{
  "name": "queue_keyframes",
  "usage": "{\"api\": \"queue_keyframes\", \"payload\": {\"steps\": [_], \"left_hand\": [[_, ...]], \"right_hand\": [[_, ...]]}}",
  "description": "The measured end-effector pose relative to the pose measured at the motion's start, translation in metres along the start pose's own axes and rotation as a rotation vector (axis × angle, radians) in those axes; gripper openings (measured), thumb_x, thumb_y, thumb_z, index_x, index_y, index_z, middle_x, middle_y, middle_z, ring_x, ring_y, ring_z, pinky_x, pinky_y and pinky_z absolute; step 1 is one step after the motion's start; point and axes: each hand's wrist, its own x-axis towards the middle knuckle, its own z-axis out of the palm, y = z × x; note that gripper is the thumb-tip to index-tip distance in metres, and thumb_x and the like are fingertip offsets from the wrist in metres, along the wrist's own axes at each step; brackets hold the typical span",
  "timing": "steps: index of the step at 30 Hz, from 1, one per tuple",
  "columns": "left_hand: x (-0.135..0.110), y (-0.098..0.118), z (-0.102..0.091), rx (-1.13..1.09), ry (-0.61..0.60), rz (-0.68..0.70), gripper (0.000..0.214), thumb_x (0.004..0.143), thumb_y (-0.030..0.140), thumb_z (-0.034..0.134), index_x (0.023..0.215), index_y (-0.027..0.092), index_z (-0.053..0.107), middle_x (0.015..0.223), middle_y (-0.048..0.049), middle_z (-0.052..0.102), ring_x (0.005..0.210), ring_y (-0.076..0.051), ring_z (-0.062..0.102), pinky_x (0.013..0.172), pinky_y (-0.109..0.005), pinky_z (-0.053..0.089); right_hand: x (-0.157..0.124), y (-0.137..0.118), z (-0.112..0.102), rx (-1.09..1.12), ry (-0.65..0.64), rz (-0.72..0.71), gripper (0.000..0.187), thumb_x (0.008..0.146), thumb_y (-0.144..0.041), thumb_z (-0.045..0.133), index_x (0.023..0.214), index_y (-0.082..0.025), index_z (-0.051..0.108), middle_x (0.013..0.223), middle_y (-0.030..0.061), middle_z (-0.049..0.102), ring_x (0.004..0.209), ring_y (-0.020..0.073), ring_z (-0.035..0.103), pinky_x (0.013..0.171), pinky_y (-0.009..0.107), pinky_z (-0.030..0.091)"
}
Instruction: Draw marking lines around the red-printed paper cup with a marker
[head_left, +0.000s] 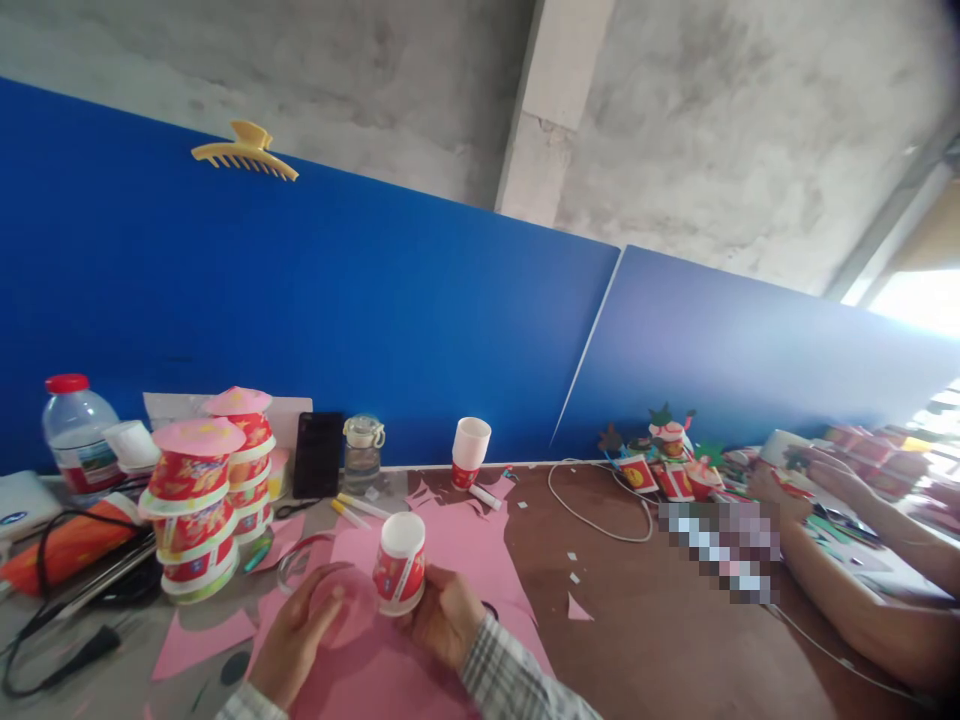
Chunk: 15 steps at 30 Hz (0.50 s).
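My right hand [446, 615] is wrapped round the lower part of a red and white paper cup [400, 570], which stands nearly upright with its white inside showing. A rounded piece of pink paper [356, 610] is gripped in my left hand [296, 640], close beside the cup. Under both hands lie large pink paper sheets [480, 560]. A clear roll of tape [296, 565] rests just beyond my left hand. Part of a dark ring, perhaps a scissors handle, shows by my right wrist.
Stacked cup towers with pink paper tops [191, 510] stand at the left, near a plastic bottle [79, 435]. A phone [318, 455], a glass jar [363, 455] and nested cups [470, 450] line the blue partition [375, 300]. Another person's arms [862, 600] are at the right.
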Motion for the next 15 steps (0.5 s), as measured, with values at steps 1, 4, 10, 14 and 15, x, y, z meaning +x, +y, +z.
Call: {"api": "queue_keyframes", "payload": {"steps": [1,4,10,14,15], "left_hand": [[0.0,0.0,0.0,0.015,0.016,0.019,0.058,0.045,0.069,0.043,0.079,0.024,0.058,0.081,-0.0005,0.063,0.083,-0.024,0.056,0.073,-0.03,0.046],[0.002,-0.003,0.001,0.063,0.076,0.056,0.056,0.046,0.068,0.039,0.074,0.023,0.057,0.074,-0.003,0.064,0.079,-0.026,0.057,0.069,-0.033,0.048],[0.006,-0.007,-0.001,0.155,0.128,0.16,0.048,0.055,0.057,0.036,0.084,0.022,0.054,0.083,-0.0029,0.062,0.084,-0.025,0.056,0.07,-0.035,0.048],[0.004,-0.01,0.001,0.223,0.128,0.244,0.046,0.059,0.051,0.037,0.093,0.022,0.05,0.087,-0.0033,0.061,0.083,-0.023,0.057,0.071,-0.034,0.048],[0.004,-0.012,0.002,0.245,0.124,0.265,0.046,0.057,0.051,0.039,0.092,0.023,0.05,0.085,-0.0035,0.062,0.082,-0.023,0.057,0.071,-0.035,0.047]], "right_hand": [[0.0,0.0,0.0,0.043,-0.001,0.027,0.017,0.074,-0.019,0.048,0.078,-0.012,0.062,0.075,0.0111,0.069,0.061,0.0206,0.062,0.046,0.022,0.043],[0.002,-0.002,0.0,0.164,0.014,0.092,0.018,0.075,-0.018,0.045,0.078,-0.012,0.062,0.074,0.0106,0.069,0.058,0.019,0.061,0.043,0.021,0.041],[0.01,-0.006,-0.009,0.296,0.065,0.077,0.025,0.078,-0.019,0.039,0.075,-0.011,0.062,0.062,0.007,0.067,0.048,0.016,0.059,0.039,0.019,0.041],[0.011,-0.005,-0.012,0.322,0.054,0.068,0.024,0.078,-0.02,0.039,0.075,-0.013,0.062,0.062,0.0062,0.067,0.048,0.0159,0.059,0.039,0.02,0.042],[0.01,-0.004,-0.012,0.321,0.049,0.075,0.024,0.078,-0.02,0.04,0.075,-0.012,0.062,0.062,0.0065,0.067,0.048,0.0161,0.059,0.04,0.02,0.042]]}}
